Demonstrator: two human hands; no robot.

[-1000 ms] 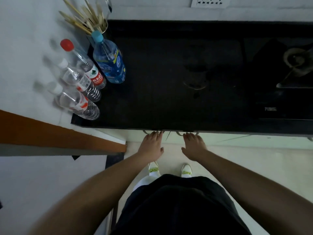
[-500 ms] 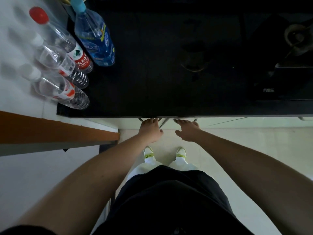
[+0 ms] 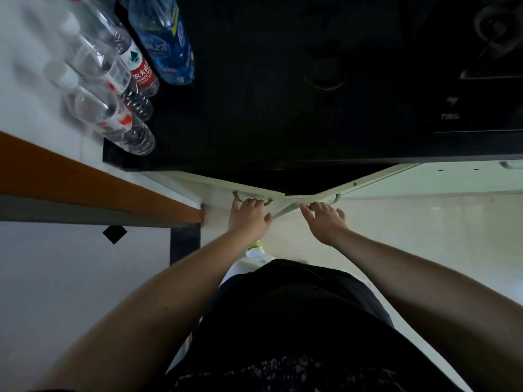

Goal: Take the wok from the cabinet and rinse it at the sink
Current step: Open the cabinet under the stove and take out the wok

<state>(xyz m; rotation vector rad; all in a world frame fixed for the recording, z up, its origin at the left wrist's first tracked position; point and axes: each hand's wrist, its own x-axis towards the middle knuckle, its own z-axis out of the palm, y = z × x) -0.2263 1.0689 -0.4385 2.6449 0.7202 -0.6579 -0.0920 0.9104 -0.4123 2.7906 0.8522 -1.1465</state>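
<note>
Black counter is filling the top of frame, w/ hob sitting at its right end. Below its front edge, both cabinet doors are standing partly open, meeting in a V: L door angling out from the left, R door from the right; dark gap showing behind them. Wok isn't showing anywhere, cabinet interior is too dark to read.

Pale floor is running under the doors on the right; orange-brown ledge is crossing on the left.

Left hand is gripping L handle, fingers curling over the bar, thumb sticking out to the side. Right hand is reaching to R handle, fingertips hooking on it, thumb spreading left; how tight the grip is, can't tell exactly.

Four bottles are standing at the counter's left end: blue bottle, red-label bottle, and two clear ones just beside, touching or nearly so.
</note>
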